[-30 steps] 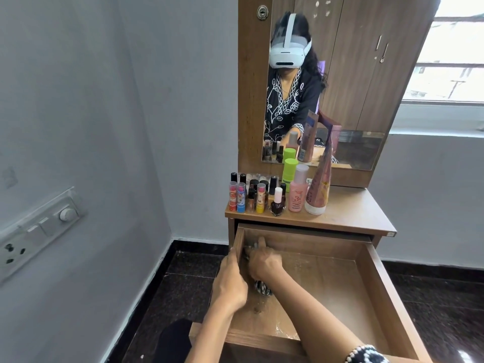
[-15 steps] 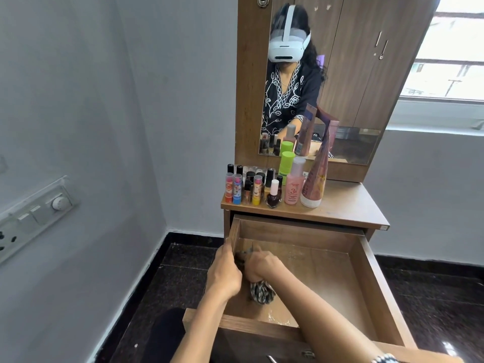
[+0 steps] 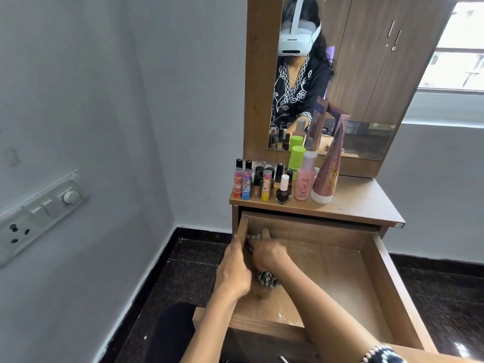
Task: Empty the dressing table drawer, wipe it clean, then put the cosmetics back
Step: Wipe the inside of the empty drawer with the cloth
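Since a second ago the right hand (image 3: 267, 254) and its patterned cloth (image 3: 267, 278) pulled back a little and have now pushed up again into the back-left corner of the open drawer (image 3: 387, 284); the left hand (image 3: 234, 271) stays on the drawer's left wall. Right fingers are curled, gripping the bunched cloth against the drawer floor, with a tail of it showing under the wrist. Left fingers hook over the wall's top edge, while the cosmetics (image 3: 277, 183) stand on the tabletop (image 3: 366, 200) above.

Home bedroom, mirrored dressing table (image 3: 366, 203), cosmetics (image 3: 282, 184) (wardrobe (image 3: 366, 61) reflected)
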A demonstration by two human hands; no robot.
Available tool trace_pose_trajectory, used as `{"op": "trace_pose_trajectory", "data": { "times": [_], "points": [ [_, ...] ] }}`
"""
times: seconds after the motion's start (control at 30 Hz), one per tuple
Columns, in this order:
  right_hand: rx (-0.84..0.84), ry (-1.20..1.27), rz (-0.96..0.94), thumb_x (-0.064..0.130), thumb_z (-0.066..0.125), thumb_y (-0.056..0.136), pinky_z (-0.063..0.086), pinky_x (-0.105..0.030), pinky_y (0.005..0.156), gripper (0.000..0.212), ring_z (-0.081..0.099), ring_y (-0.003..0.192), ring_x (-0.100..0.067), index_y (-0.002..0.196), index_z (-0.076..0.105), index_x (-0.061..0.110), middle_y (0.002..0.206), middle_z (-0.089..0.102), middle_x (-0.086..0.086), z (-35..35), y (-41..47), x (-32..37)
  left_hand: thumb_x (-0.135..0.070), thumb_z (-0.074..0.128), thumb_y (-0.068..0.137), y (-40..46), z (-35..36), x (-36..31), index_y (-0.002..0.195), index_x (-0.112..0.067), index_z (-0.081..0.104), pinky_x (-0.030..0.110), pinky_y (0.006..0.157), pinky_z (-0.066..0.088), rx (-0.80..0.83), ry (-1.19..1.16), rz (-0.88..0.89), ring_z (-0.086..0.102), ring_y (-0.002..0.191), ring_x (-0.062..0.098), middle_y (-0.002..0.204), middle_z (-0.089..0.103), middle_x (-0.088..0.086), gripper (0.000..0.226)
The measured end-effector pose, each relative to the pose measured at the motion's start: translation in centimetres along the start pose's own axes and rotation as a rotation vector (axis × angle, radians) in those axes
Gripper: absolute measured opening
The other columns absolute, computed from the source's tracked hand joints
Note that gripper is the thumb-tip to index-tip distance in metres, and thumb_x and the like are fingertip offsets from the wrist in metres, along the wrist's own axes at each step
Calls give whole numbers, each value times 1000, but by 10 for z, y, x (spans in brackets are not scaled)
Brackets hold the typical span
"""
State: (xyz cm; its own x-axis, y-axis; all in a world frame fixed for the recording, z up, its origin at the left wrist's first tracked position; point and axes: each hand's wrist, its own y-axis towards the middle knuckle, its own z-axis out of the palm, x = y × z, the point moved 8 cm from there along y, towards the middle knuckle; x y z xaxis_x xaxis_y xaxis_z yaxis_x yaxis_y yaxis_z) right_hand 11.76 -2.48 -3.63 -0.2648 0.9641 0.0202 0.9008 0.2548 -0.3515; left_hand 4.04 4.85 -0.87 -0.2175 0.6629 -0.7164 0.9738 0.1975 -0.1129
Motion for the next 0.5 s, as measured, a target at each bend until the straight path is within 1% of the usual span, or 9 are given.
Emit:
{"op": "trace_pose_trajectory", "data": {
  "times": [0.1,0.17,0.23,0.33,0.43,0.5],
  "points": [
    [66,2,-19,8,43,93,41,-40,101,56,40,129,-37,146,29,23,151,15,-11,6,-15,1,1,35,93,1,0,2,149,-21,6,34,112,29,-3,-12,-8,33,136,21,155,15,1,67],
    [122,-7,-59,4,44,92,42,-40,102,61,41,128,-38,146,26,24,148,19,-11,13,-29,1,1,35,93,2,0,2,149,-21,6,33,111,29,-7,-17,-11,32,136,21,156,14,-1,66],
    [170,-53,-133,4,44,91,40,-41,105,66,41,128,-38,147,21,31,148,14,-10,20,-43,3,-1,35,94,3,1,3,149,-22,6,32,110,29,-14,-15,-14,31,137,22,156,13,-2,65],
    [189,-115,-231,1,39,90,36,-42,108,67,38,128,-38,147,22,32,146,15,-10,27,-54,2,-1,36,94,5,2,5,149,-22,7,32,109,32,-16,-12,-25,32,136,22,156,12,-3,66],
    [209,-109,-230,0,41,90,38,-42,105,68,39,126,-39,146,23,36,142,18,-10,23,-52,-3,-1,36,94,6,1,4,149,-21,8,32,110,31,-17,-12,-16,31,137,23,156,13,-2,65],
    [199,-111,-201,1,42,91,39,-44,105,73,36,129,-40,146,18,41,145,16,-11,18,-45,-4,-1,35,94,6,0,4,149,-21,10,32,111,29,-23,-11,-13,30,138,23,155,15,-1,64]
  ]
}}
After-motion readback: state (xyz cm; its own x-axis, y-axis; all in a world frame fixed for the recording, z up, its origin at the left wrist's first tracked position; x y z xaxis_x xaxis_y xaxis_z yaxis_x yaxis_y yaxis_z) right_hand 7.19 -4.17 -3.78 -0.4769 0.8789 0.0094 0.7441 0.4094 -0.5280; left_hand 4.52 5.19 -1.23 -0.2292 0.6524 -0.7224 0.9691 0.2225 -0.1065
